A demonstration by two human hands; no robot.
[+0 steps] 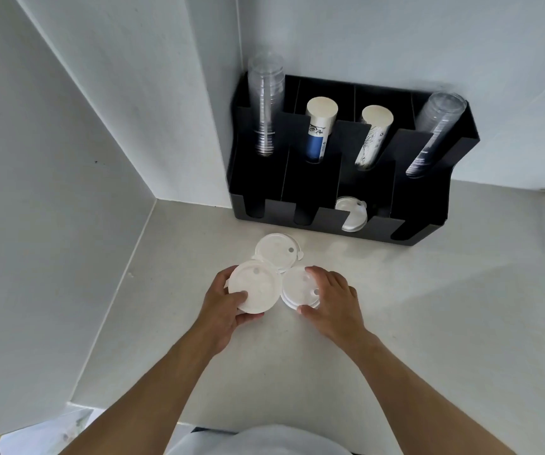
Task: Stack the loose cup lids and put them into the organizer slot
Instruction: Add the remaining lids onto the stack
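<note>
Hands grip two of three loose lids: left hand [223, 303] one lid [255, 287], right hand [333, 300] another [297, 287].

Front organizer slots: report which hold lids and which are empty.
Only the third front slot from the left holds lids; the other three look empty and dark.

Both hands, left [223, 302] and right [333, 298], curled, gripping.

— What is seen of the lids [255, 287]?
— Smooth white plastic, faintly glossy.
— And the organizer [429, 195]?
— Matt black plastic; clear glossy cups [265, 103] are held. The counter [429, 323] looks matt, finely speckled.
</note>
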